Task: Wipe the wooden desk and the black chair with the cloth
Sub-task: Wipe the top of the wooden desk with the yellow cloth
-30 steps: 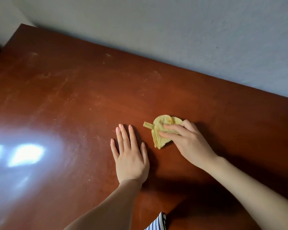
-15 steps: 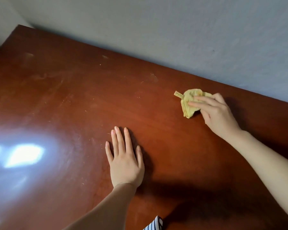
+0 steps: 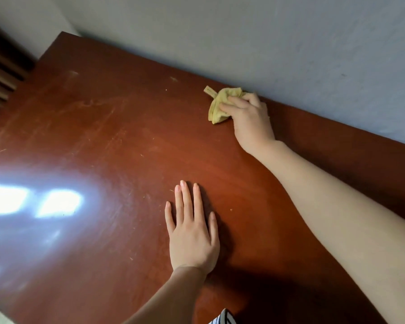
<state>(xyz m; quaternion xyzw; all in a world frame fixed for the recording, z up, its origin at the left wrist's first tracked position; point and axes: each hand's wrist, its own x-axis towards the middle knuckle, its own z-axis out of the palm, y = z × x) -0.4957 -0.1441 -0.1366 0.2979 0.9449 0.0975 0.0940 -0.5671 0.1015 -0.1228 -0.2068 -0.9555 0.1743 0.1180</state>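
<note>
Your right hand point(image 3: 249, 118) has the cloth point(image 3: 216, 108) bunched under it at the far side of the tabletop point(image 3: 98, 136), just beside the back edge where the wood meets the grey wall point(image 3: 267, 43). The cloth is a dull yellow and crumpled into a small wad with soft folds. It is partly covered by your fingers, so you see only the portion that spills out to the left of them. Your fingers are curled over the wad and hold it down against the wood.

A short flat tab sticks out of the wad at its far end and points away from you and to the left, toward the wall. The visible wad is longer than it is wide. Its long axis runs from that tab back toward you, tilted only a little from the line of your forearm, and its near end tapers to a blunt point on the wood.

Your left hand point(image 3: 192, 232) lies palm down on the tabletop, nearer to you and well apart from the cloth. Its fingers are straight and close together, and it holds nothing.

The wood is reddish brown and glossy, marked with pale scuffs and small specks. A bright glare point(image 3: 33, 202) sits on its left part. Dark slats point(image 3: 0, 73) show past the left corner.
</note>
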